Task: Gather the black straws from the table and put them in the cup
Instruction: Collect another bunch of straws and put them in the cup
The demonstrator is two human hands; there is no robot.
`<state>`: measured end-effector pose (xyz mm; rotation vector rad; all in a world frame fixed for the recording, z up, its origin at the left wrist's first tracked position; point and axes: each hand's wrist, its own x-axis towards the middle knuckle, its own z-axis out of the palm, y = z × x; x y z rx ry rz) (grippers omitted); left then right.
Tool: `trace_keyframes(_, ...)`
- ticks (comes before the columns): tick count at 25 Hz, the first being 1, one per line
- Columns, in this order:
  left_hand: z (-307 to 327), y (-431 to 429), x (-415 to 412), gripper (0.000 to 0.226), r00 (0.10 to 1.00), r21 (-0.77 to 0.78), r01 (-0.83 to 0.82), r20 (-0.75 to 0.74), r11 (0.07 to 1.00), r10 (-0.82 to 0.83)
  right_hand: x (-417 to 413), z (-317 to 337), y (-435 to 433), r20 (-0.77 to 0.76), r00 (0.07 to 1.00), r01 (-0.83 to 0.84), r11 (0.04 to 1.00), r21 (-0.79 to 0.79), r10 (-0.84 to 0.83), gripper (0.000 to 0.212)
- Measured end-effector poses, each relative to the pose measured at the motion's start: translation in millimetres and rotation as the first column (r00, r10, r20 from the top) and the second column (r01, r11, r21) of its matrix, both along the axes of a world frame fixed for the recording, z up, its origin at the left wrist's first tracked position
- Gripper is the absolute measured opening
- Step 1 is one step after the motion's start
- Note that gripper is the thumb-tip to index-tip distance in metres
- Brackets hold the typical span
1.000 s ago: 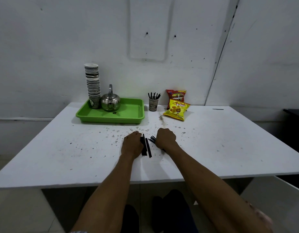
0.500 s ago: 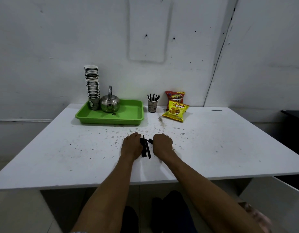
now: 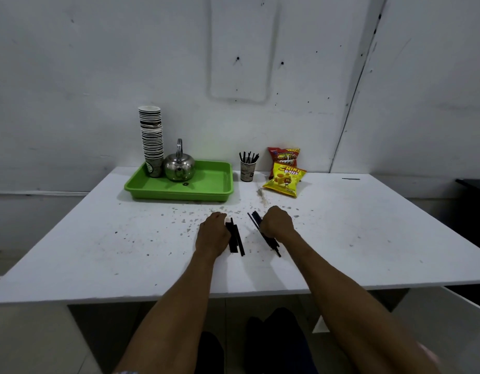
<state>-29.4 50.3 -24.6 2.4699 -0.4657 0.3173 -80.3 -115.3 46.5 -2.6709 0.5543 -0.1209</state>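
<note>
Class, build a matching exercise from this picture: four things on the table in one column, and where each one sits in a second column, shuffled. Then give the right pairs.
Things
1. kettle
2. cup with black straws
3. yellow snack bag
4. loose black straws

Places
A. lying flat between the two hands, near the front of the table
B. standing just right of the green tray
C. on the green tray, next to the stack of paper cups
D. lying in front of the red snack bag

Pairs: 1-C, 2-B, 3-D, 4-A
</note>
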Motion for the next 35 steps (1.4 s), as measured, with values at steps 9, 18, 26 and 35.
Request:
trace_keyframes(9,33,-53,-23,0.038,0.995,-0.753,-0.054,-0.093,0.656,-0.024,24,-7,-25,-0.073,0.933,0.004,-0.194,0.981,-0.351,0.009)
trace_keyframes(18,55,-88,-23,0.047,0.966,-0.927,-0.25,-0.259,0.279,0.004,23,-35,-1,-0.003,0.912,-0.087,-0.199,0.976,-0.411,0.005)
trace_keyframes(26,43,-97,-16,0.04,0.952,-0.877,-0.297,-0.302,0.377,0.048,22,-31,8,0.041,0.942,-0.141,-0.283,0.949,-0.333,0.02)
trace_keyframes(35,42,-92,-10,0.049,0.954,-0.954,-0.278,-0.288,0.114,-0.079,32,-14,2,0.191,0.886,-0.358,-0.361,0.861,-0.423,0.02)
